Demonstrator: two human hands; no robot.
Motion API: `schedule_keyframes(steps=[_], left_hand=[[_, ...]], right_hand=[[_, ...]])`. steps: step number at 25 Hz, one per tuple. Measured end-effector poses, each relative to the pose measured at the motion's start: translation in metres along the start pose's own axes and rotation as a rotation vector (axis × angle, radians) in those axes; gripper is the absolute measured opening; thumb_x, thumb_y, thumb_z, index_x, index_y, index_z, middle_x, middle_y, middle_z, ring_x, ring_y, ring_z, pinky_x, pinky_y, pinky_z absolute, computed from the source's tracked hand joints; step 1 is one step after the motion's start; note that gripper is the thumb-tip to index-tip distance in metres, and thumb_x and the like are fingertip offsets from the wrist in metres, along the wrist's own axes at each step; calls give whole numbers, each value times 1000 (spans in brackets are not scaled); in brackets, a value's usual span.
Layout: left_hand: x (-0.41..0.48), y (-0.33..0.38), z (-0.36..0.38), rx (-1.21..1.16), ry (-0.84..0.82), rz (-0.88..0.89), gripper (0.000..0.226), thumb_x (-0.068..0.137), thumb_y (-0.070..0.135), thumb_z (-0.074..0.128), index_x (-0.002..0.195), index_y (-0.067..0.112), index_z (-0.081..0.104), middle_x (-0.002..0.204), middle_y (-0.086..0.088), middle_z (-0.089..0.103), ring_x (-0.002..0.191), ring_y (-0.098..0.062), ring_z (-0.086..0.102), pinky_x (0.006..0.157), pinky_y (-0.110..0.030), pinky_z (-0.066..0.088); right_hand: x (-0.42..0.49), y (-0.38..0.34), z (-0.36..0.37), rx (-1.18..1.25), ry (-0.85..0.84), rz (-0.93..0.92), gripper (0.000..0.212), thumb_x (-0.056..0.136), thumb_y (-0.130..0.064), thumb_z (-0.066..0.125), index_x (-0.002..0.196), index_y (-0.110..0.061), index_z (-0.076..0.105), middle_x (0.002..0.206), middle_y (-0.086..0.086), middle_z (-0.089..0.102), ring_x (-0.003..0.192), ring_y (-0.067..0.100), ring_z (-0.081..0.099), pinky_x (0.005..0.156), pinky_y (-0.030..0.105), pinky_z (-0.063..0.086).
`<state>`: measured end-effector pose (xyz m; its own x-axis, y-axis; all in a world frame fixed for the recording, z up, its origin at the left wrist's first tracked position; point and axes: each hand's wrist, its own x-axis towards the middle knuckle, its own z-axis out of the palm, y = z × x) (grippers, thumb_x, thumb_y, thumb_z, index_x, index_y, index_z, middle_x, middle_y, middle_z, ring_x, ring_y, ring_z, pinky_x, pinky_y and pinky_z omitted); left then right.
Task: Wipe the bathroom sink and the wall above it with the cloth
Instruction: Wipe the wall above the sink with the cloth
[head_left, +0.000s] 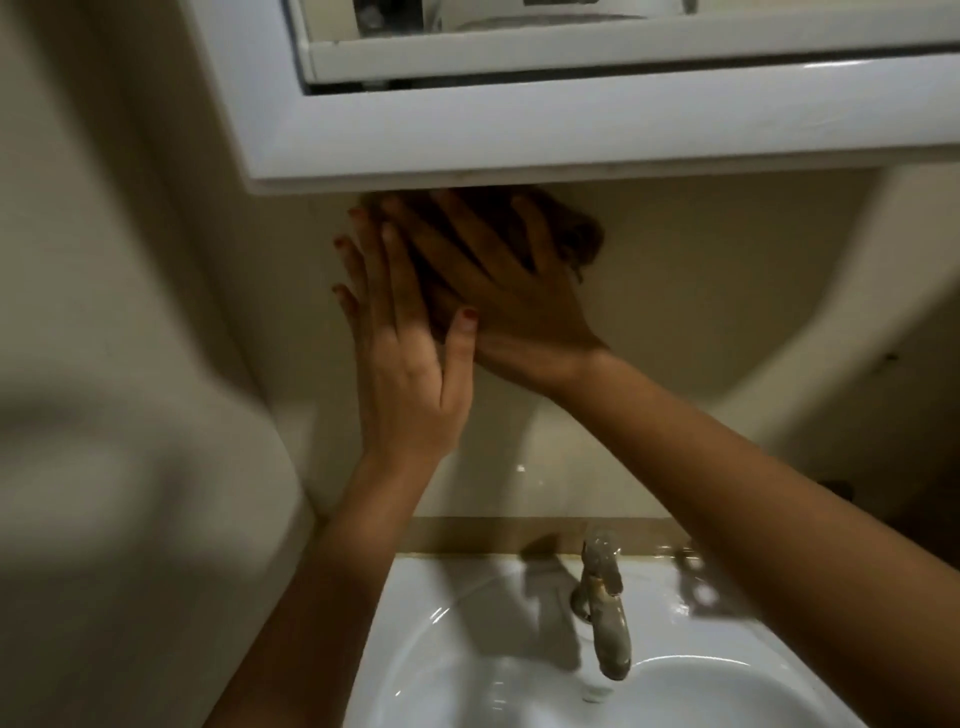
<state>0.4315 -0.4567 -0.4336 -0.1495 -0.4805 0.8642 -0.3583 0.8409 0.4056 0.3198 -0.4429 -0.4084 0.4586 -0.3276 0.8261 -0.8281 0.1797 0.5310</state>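
**Desk editor:** What does the frame show?

**Photographer:** A person presses a dark cloth (571, 234) flat against the beige wall (701, 270), directly under the white mirror cabinet (467, 140) and well above the bathroom sink (467, 649). The right hand (509, 306) lies across the cloth with fingers spread. It grips nothing; the palm simply pins the fabric to the wall.

**Desk editor:** And the other hand?

**Photographer:** The left hand (405, 374) is open too, fingers straight and close together. It sits just left of the right hand and overlaps its edge, with the thumb resting against it. My reading is that it adds pressure or steadies the cloth, since a flat pad of fabric would slip on a smooth wall.

**Desk editor:** Why so high up?

**Photographer:** Probably to work the strip under the cabinet first, so drips run down onto surfaces not yet wiped. That is a judgement, not something visible.

**Desk editor:** The sink itself?

**Photographer:** It sits near the camera at the bottom, white and glossy, with a worn metal tap (605, 603) at its far rim. Neither hand touches it. The wall is the step in hand. Whether the basin has been wiped cannot be told.

**Desk editor:** Any caveats?

**Photographer:** The left side of the frame is blurred, and most of the cloth hides beneath the fingers.
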Motion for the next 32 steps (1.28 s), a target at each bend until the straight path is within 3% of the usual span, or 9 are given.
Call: schedule_keyframes(steps=[5, 8, 13, 20, 23, 25, 28, 30, 32], left_hand=[[-3, 33, 37, 80, -96, 230, 71, 96, 47, 22, 142, -7, 20, 150, -30, 20, 140, -33, 6, 114, -42, 3], [0, 36, 48, 110, -113, 261, 71, 96, 46, 21, 142, -8, 19, 149, -32, 20, 139, -34, 7, 114, -43, 4], [-3, 14, 41, 83, -80, 222, 71, 97, 47, 21, 142, -7, 15, 149, -34, 16, 139, -37, 2, 116, -37, -2], [-64, -27, 28, 84, -131, 26, 71, 96, 52, 19, 146, 3, 6, 152, -10, 2, 143, -17, -5, 117, -28, -7], [-95, -43, 26, 159, -200, 30, 70, 96, 51, 20, 146, 4, 5, 152, -11, 2, 143, -16, -5, 117, -27, -8], [-108, -49, 29, 196, -240, 29, 69, 96, 47, 21, 145, 3, 2, 152, -12, 1, 142, -16, -7, 117, -26, -10], [-120, -54, 38, 229, -283, 41, 68, 97, 47, 18, 143, 1, 1, 152, -14, 2, 142, -18, -6, 116, -26, -9], [-120, -52, 42, 238, -292, 40, 69, 96, 49, 17, 143, 0, 3, 151, -14, 3, 142, -18, -6, 116, -28, -8], [-111, -47, 43, 241, -277, 50, 70, 96, 49, 20, 143, -1, 6, 150, -14, 4, 141, -19, -5, 116, -31, -7]], right_hand=[[-37, 76, -27, -274, 9, 161, 41, 96, -49, 40, 130, -32, 55, 129, 4, 60, 122, 34, 47, 97, 50, 40], [-68, 109, -43, -231, -66, 307, 42, 96, -43, 41, 132, -25, 54, 131, 17, 55, 118, 37, 29, 91, 67, 36], [-73, 101, -38, -98, -26, 418, 37, 92, -37, 52, 126, -23, 59, 131, 10, 28, 117, 39, 25, 90, 70, 31], [-110, 17, -9, -4, -124, -83, 50, 90, -33, 58, 137, -30, 44, 150, 0, 32, 135, 34, 31, 105, 52, 16], [-137, -10, 2, 71, -306, -460, 48, 88, -27, 52, 135, -32, 47, 149, -6, 35, 137, 23, 33, 108, 48, 22], [-152, -20, 5, 96, -451, -709, 40, 91, -43, 45, 130, -37, 53, 145, -12, 42, 137, 17, 34, 111, 44, 24], [-161, -40, 7, 136, -657, -946, 43, 95, -55, 27, 125, -42, 55, 138, -24, 47, 137, 9, 31, 113, 38, 9], [-164, -53, 17, 106, -694, -1192, 40, 98, -47, 29, 129, -35, 52, 141, -19, 45, 139, 11, 24, 114, 34, 6], [-154, -51, 19, 149, -636, -1354, 37, 98, -37, 36, 127, -24, 55, 138, -8, 50, 135, 15, 30, 111, 27, 20]])
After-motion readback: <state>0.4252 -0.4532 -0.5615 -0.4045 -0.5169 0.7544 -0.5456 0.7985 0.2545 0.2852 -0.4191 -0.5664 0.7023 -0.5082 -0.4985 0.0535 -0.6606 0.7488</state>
